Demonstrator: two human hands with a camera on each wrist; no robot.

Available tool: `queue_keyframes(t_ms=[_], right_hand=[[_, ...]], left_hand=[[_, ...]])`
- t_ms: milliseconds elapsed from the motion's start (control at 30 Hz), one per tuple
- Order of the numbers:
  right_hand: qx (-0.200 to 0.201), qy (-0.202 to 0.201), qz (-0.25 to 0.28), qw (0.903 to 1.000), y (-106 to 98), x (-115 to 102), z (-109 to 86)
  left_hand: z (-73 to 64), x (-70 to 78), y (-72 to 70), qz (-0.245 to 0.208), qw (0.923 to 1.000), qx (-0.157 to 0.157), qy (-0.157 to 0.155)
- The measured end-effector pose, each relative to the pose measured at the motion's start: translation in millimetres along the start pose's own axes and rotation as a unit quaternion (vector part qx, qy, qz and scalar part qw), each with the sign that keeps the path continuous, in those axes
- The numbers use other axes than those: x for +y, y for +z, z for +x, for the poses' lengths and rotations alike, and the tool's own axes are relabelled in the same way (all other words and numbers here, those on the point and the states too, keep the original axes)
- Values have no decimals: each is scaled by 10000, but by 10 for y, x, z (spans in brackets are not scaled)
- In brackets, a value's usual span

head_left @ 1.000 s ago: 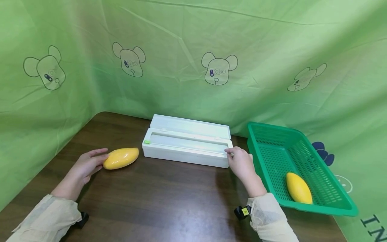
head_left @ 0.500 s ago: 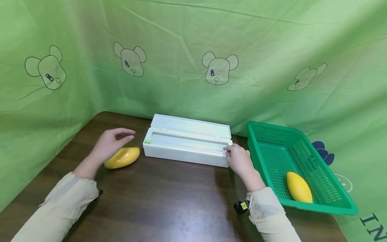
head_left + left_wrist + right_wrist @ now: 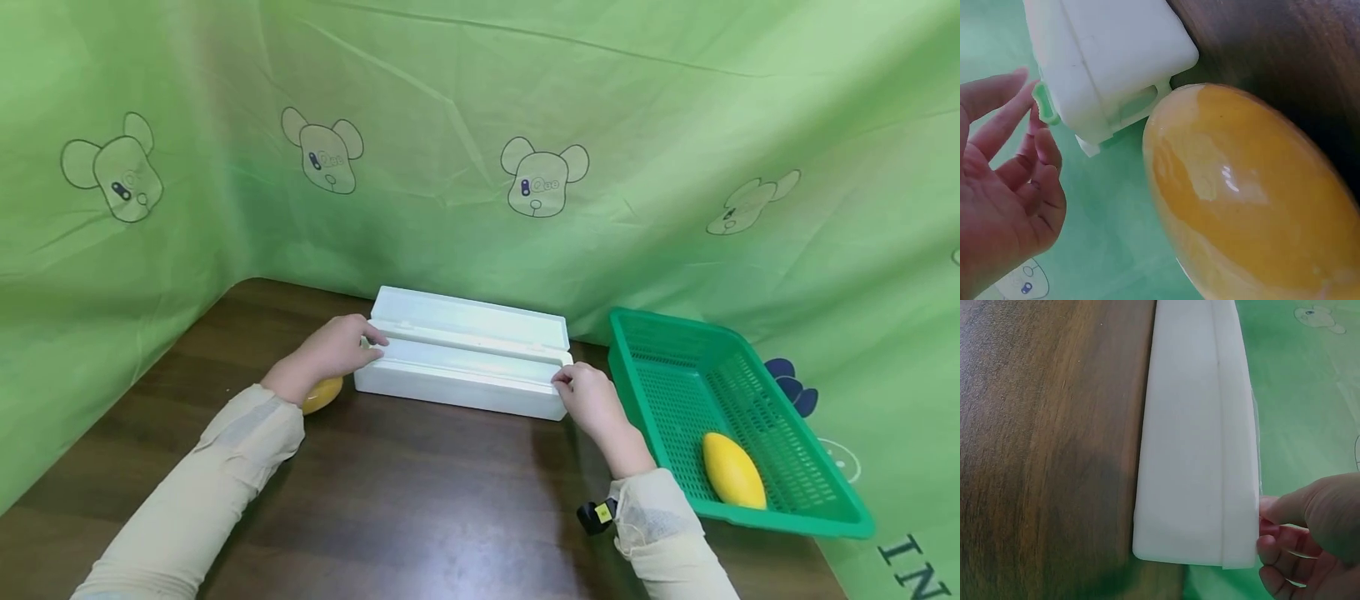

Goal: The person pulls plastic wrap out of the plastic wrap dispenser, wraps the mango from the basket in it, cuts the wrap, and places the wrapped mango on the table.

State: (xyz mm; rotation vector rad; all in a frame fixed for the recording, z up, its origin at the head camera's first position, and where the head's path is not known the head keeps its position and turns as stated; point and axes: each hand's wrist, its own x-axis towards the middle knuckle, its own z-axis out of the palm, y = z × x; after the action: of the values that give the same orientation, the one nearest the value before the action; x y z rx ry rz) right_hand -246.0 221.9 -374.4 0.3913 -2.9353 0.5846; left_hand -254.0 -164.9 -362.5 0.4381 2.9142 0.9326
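A long white plastic wrap dispenser (image 3: 457, 389) stands on the table with its lid (image 3: 472, 317) folded back. My left hand (image 3: 337, 348) is at its left end, fingers bent loosely. In the left wrist view, those fingertips (image 3: 1034, 94) are right at the small green slider (image 3: 1045, 104). At the right end my right hand (image 3: 592, 402) pinches the clear plastic wrap (image 3: 1258, 437) at the top edge, thumb against the fingers. A shiny yellow mango (image 3: 1241, 194) lies beside the dispenser, partly hidden under my left forearm in the head view.
A green plastic basket (image 3: 651, 400) stands to the right, close to my right forearm. Another yellow mango (image 3: 733, 471) lies inside it. A green curtain (image 3: 435, 233) hangs behind the brown wooden table (image 3: 420, 492).
My left hand has left the mango and moved right, over to the dispenser's left end by the slider. My right hand stays at the right end, still pinching the wrap.
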Motion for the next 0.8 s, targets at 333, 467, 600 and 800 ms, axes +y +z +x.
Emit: queue_keyframes(t_ms=[333,467,600,800], right_hand=[[171,13,10,9999,33,13,-2],[253,-36,-30,9997,41,3,-5],[345,-109,-82,9993,46,-2,-7],[676,-289,-113,9972,61,2,-9]], left_hand=[[12,-6,9,476,9988,18,-147],[-3,20,40,609,9980,130,-77],[-5,35,59,537,9983,229,16],[-9,46,61,363,9987,359,-27]])
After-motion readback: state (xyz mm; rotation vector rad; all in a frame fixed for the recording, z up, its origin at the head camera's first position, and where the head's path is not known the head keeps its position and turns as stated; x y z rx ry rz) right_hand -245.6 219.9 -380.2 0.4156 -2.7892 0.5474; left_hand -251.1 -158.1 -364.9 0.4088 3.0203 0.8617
